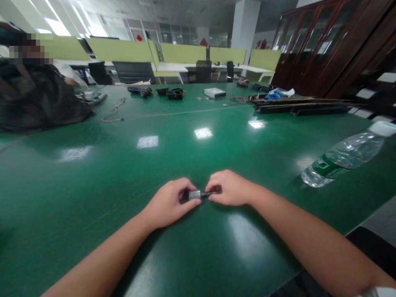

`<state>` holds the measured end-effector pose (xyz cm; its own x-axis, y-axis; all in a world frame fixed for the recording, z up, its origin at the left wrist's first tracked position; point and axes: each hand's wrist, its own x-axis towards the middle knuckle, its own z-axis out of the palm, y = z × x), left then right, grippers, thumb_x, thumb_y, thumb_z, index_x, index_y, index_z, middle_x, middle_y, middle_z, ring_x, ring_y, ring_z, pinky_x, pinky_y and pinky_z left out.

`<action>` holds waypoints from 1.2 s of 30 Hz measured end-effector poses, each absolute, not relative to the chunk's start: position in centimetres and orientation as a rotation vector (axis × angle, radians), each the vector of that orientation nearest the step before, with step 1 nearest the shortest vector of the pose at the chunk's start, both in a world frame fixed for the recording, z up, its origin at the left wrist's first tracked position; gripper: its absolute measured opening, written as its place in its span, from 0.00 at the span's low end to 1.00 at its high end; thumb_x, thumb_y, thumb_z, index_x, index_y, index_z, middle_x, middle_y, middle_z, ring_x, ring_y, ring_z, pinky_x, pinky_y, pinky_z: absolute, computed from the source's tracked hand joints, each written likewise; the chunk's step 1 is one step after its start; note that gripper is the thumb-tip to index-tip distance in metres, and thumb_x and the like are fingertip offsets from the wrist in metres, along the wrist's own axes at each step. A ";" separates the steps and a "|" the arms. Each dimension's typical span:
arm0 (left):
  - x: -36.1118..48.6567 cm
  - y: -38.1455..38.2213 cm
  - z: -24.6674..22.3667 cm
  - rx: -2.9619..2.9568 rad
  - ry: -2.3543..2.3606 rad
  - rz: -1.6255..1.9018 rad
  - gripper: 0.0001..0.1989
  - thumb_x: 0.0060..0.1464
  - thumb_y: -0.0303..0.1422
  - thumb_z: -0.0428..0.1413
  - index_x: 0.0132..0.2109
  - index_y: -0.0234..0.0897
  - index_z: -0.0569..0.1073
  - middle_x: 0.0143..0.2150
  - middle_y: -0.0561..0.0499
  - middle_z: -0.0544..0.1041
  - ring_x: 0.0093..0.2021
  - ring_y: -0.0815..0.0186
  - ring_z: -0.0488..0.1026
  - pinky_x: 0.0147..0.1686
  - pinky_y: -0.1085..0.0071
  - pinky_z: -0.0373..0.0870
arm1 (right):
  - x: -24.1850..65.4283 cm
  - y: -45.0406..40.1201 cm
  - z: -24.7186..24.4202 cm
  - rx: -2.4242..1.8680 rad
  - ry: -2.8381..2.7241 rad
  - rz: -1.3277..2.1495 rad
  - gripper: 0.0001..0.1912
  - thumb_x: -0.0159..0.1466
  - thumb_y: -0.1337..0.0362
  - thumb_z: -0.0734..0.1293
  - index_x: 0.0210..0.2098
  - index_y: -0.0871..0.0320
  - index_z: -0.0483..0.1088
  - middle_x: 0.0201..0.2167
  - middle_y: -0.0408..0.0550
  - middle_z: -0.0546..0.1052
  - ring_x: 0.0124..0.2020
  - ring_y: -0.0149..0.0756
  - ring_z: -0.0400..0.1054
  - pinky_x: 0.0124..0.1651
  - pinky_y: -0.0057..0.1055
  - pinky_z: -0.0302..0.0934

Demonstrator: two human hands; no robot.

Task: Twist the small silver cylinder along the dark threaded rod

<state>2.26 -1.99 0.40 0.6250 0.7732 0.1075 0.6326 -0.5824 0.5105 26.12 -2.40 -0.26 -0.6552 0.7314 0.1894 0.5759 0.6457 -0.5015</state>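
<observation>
Near the middle of the green table, a small grey and black cylindrical object point(194, 194) lies between my two hands, with a thin dark shaft pointing right. My left hand point(173, 201) is curled round its thicker grey end, thumb below and fingers above. My right hand point(227, 188) has its fingers bent and closed around the thin dark end. Both hands rest at or just above the tabletop. What exactly the object is cannot be made out.
A clear plastic bottle point(346, 159) with a green label is on the table point(198, 156) at the right. Black strips point(297, 108), a white box point(214, 93), dark tools point(140, 91) and a cord point(114, 111) lie farther back. A person in dark clothing point(40, 97) is at the far left.
</observation>
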 end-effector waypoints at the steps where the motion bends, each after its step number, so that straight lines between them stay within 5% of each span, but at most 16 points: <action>1: 2.3 -2.0 0.4 2.421 1.112 0.447 0.13 0.56 0.43 0.59 0.40 0.38 0.77 0.30 0.53 0.74 0.29 0.66 0.69 0.30 0.71 0.60 | 26.2 -2.4 -0.3 -1.034 -2.493 0.567 0.07 0.59 0.66 0.71 0.37 0.61 0.79 0.31 0.46 0.76 0.32 0.32 0.68 0.37 0.27 0.59; 36: 1.8 -2.0 0.4 2.414 1.119 0.435 0.14 0.57 0.44 0.58 0.40 0.38 0.76 0.30 0.52 0.73 0.30 0.65 0.69 0.30 0.72 0.61 | 29.0 -1.9 1.3 -1.302 -2.425 0.821 0.07 0.55 0.69 0.72 0.35 0.59 0.80 0.29 0.44 0.78 0.29 0.29 0.69 0.32 0.25 0.59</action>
